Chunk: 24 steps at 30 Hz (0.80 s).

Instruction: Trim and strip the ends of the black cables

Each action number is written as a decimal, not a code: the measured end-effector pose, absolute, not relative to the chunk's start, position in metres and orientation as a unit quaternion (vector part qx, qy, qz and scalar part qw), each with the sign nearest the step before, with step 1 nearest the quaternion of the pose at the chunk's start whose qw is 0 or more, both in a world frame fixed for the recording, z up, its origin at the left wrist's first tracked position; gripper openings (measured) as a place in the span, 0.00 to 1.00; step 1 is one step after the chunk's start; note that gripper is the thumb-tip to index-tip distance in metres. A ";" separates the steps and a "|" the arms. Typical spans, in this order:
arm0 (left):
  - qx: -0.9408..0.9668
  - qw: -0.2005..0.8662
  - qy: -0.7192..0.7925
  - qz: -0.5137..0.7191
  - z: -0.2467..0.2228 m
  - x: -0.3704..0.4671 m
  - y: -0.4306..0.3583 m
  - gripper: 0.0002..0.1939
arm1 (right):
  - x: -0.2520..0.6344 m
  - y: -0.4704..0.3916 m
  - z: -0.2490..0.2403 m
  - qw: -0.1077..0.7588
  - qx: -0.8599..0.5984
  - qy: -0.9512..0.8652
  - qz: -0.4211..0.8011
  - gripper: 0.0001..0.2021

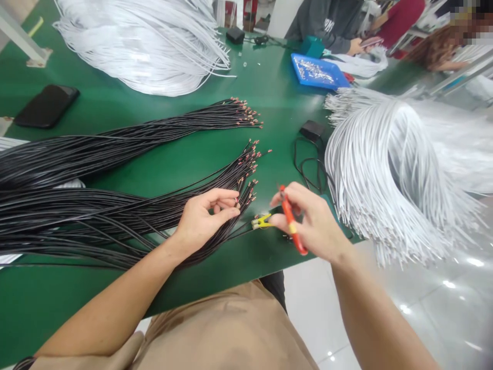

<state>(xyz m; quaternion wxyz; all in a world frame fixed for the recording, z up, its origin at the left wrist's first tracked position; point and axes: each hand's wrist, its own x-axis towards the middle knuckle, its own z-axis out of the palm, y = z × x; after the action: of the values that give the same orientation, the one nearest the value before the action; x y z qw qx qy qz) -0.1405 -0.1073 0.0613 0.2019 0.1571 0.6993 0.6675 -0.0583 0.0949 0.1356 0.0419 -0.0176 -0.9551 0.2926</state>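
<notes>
On the green bench (69, 303), a black phone (46, 106) lies at the far left. Next to it, the upper black cable bundle (154, 131) stretches rightward to stripped, coppery and reddish ends; the lower black cable bundle (127, 205) runs nearer the person and fans out at its tips. Beyond them sits a large heap of white cables (142, 46).

The left hand (206, 218) is over the lower bundle, thumb and forefinger closed in a pinch on a cable end (236, 202), the other fingers curled. Just right of it, a yellow clip (262, 221) is at the right hand's thumb; whether they touch cannot be told. The right hand (308, 218) is closed around red-handled pliers (293, 226), held tilted above the bench.

Farther back, a black adapter (312, 130) lies with its cord looping toward the person. Beyond it, a shallow blue tray (302, 78) holds many small, silvery pieces scattered over its floor, too small to identify. A teal box (312, 46) stands at its far edge; its contents cannot be seen. At the right, a bundle of white cables (379, 149) arches over, its ends hanging near the bench's edge.
</notes>
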 end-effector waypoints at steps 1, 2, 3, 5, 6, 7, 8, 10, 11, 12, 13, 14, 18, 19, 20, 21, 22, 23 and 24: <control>0.155 0.206 0.697 0.669 0.062 -0.140 -0.107 0.15 | -0.053 0.089 0.132 0.046 -0.015 -0.962 0.268 0.16; 0.153 0.211 0.695 0.671 0.062 -0.140 -0.107 0.15 | -0.050 0.085 0.127 0.051 -0.015 -0.970 0.239 0.15; 0.152 0.216 0.692 0.672 0.062 -0.140 -0.107 0.15 | -0.048 0.083 0.121 0.057 -0.013 -0.976 0.210 0.15; 0.148 0.226 0.687 0.675 0.063 -0.140 -0.108 0.15 | -0.047 0.079 0.111 0.068 -0.002 -0.985 0.156 0.14; 0.146 0.230 0.685 0.676 0.064 -0.140 -0.108 0.15 | -0.047 0.078 0.107 0.074 0.004 -0.988 0.133 0.13; 0.144 0.234 0.683 0.677 0.064 -0.140 -0.108 0.15 | -0.048 0.076 0.104 0.081 0.008 -0.990 0.112 0.13; 0.142 0.238 0.681 0.678 0.065 -0.140 -0.108 0.15 | -0.049 0.075 0.102 0.088 0.011 -0.992 0.093 0.13; 0.138 0.245 0.675 0.682 0.066 -0.140 -0.108 0.15 | -0.051 0.073 0.100 0.100 0.014 -0.993 0.059 0.12; 0.136 0.249 0.671 0.685 0.067 -0.140 -0.109 0.15 | -0.051 0.072 0.100 0.103 0.015 -0.994 0.045 0.12; 0.134 0.253 0.667 0.688 0.067 -0.141 -0.109 0.16 | -0.052 0.071 0.100 0.106 0.016 -0.994 0.033 0.12; 0.132 0.257 0.662 0.692 0.068 -0.141 -0.109 0.16 | -0.053 0.070 0.100 0.108 0.017 -0.994 0.022 0.12; 0.129 0.262 0.656 0.696 0.068 -0.141 -0.109 0.16 | -0.053 0.070 0.100 0.109 0.018 -0.994 0.014 0.12; 0.117 0.279 0.637 0.709 0.069 -0.142 -0.109 0.17 | -0.054 0.069 0.098 0.119 0.023 -0.993 -0.010 0.11; 0.114 0.284 0.632 0.712 0.069 -0.142 -0.108 0.17 | -0.053 0.069 0.097 0.123 0.026 -0.992 -0.015 0.10; 0.110 0.289 0.628 0.714 0.070 -0.142 -0.108 0.18 | -0.053 0.068 0.096 0.128 0.030 -0.991 -0.019 0.10; 0.107 0.293 0.623 0.717 0.070 -0.142 -0.108 0.18 | -0.053 0.068 0.096 0.133 0.033 -0.990 -0.022 0.10; 0.103 0.296 0.619 0.720 0.070 -0.142 -0.108 0.18 | -0.053 0.068 0.096 0.138 0.037 -0.989 -0.024 0.10; 0.100 0.299 0.616 0.722 0.071 -0.142 -0.108 0.18 | -0.053 0.068 0.095 0.140 0.040 -0.989 -0.024 0.10; 0.097 0.301 0.613 0.724 0.071 -0.142 -0.108 0.18 | -0.052 0.068 0.095 0.142 0.042 -0.989 -0.022 0.11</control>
<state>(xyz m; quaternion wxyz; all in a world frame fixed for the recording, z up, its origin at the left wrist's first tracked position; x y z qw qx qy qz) -0.1418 -0.1079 0.0708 0.3008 0.0973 0.6134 0.7237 -0.0522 0.0681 0.0950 0.1419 0.0420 -0.9887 -0.0225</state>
